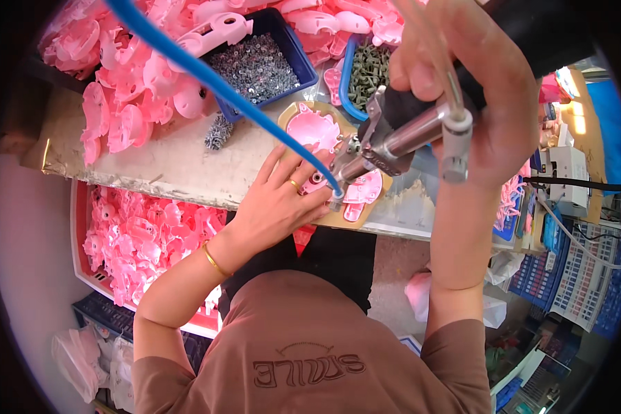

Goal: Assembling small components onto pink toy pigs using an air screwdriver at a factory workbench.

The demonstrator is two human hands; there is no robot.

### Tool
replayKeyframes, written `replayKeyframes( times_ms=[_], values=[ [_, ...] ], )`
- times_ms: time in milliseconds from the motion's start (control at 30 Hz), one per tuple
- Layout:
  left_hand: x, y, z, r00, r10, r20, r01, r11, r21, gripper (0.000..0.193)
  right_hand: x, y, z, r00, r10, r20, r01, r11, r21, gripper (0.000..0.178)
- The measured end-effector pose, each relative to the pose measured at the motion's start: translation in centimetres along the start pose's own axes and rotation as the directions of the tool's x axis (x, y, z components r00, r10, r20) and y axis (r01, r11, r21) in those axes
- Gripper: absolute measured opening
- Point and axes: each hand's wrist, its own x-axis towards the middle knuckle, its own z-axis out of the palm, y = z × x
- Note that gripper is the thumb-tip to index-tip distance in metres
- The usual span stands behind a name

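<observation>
Curved, glossy pink plastic parts (312, 130) are set on a tan board (339, 221), right by the left hand (276, 193), which is laid palm-down, fingers loosely spread. Above, a tool (421, 131) with a smooth metal barrel is gripped in the right hand (500, 96), slanted down toward the left fingers; whether plastic is touched by its tip cannot be told. A blue hose (221, 86) is stretched across the left fingers to the barrel's front end. Beyond the left hand, a dark blue bin (290, 38) is filled with tiny, grey, metallic-looking bits (262, 72); just left of the right hand, knobbly olive-green pieces (370, 72) are heaped in a blue tray (345, 77). Thin pink shells (145, 90) are piled past the left hand.
</observation>
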Motion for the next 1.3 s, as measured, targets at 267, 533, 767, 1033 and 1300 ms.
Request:
replayKeyframes(
  times_ms=[267,533,767,1033,1300],
  values=[
    [-0.2,0.2,0.0,0.999,-0.023,0.049,0.026,0.998,-0.065,0.026,-1.3,1.2,-0.1,0.993,0.098,-0.058,-0.105,0.987,-0.125,0.061],
    [0.2,0.3,-0.3,0.998,0.014,-0.057,-0.018,0.997,-0.070,0.043,-2.5,2.2,-0.8,0.997,-0.070,-0.013,0.069,0.995,-0.065,0.050],
    [-0.1,0.5,-0.9,0.994,0.033,-0.107,-0.045,0.993,-0.113,0.025,6.2,-2.0,-4.8,0.953,-0.264,0.148,0.295,0.918,-0.266,0.048],
    [-2.5,-1.0,-13.6,0.986,-0.158,0.052,0.155,0.757,-0.635,0.004,9.9,3.7,-19.3,1.000,0.005,0.005,-0.002,0.886,-0.463,0.059],
    [-13.5,-1.8,-20.8,0.714,-0.668,0.209,0.650,0.744,0.157,0.035,7.6,16.0,-28.5,0.996,0.064,0.069,0.044,0.340,-0.939,0.025]
  ],
)
